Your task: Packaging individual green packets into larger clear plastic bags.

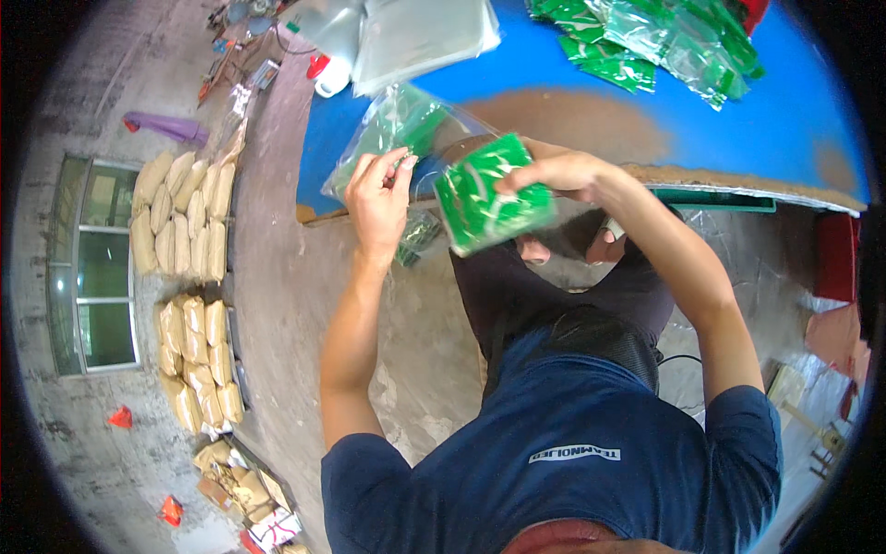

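My right hand grips a flat green packet with pale printed marks, thumb on its upper face. The packet is slightly blurred and tilted in front of the table's near edge. To its left, my left hand has its thumb and fingers pinched at the edge of a clear plastic bag. Green shows through that bag, which lies partly over the table's near left corner. Below the table edge, between the hands, another clear-and-green packet is partly hidden.
The blue table has a worn brown patch. On it are a stack of clear bags, a white bottle with a red cap and a pile of green packets. Tan sacks stand along the left wall, near an open carton.
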{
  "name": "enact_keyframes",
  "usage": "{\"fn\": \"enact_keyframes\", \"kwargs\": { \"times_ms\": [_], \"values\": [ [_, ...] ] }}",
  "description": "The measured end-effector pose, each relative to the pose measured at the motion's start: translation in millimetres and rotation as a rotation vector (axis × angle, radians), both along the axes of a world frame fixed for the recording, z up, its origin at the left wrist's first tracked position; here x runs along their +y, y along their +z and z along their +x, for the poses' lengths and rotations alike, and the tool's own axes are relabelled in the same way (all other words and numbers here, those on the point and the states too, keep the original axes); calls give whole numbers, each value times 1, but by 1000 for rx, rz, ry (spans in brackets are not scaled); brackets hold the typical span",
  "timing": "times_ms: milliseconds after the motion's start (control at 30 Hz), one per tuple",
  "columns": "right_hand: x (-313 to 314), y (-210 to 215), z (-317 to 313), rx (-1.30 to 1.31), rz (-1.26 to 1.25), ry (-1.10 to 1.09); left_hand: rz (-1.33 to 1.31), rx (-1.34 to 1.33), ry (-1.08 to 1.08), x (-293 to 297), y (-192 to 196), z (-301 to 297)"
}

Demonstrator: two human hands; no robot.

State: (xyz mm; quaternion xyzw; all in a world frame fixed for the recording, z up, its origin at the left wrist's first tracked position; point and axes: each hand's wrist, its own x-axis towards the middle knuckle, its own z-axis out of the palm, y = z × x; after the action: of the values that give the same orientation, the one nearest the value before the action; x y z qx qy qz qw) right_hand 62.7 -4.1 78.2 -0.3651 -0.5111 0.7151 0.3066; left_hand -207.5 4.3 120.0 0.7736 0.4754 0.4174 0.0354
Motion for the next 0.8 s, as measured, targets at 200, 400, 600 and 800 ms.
{"fn": "enact_keyframes", "kwargs": {
  "times_ms": [200, 400, 600, 800],
  "values": [
    [29, -9, -82, 284, -71, -424, 41, -41, 75, 6, 8, 43],
    [66, 1, -90, 246, -114, -166, -112, -232, 35, 15, 12, 58],
    [90, -7, -94, -296, -10, -427, -850, -1078, -166, 104, -77, -108],
    [96, -10, -96, -486, 41, -371, -953, -845, -331, 93, -65, -93]
  ]
}}
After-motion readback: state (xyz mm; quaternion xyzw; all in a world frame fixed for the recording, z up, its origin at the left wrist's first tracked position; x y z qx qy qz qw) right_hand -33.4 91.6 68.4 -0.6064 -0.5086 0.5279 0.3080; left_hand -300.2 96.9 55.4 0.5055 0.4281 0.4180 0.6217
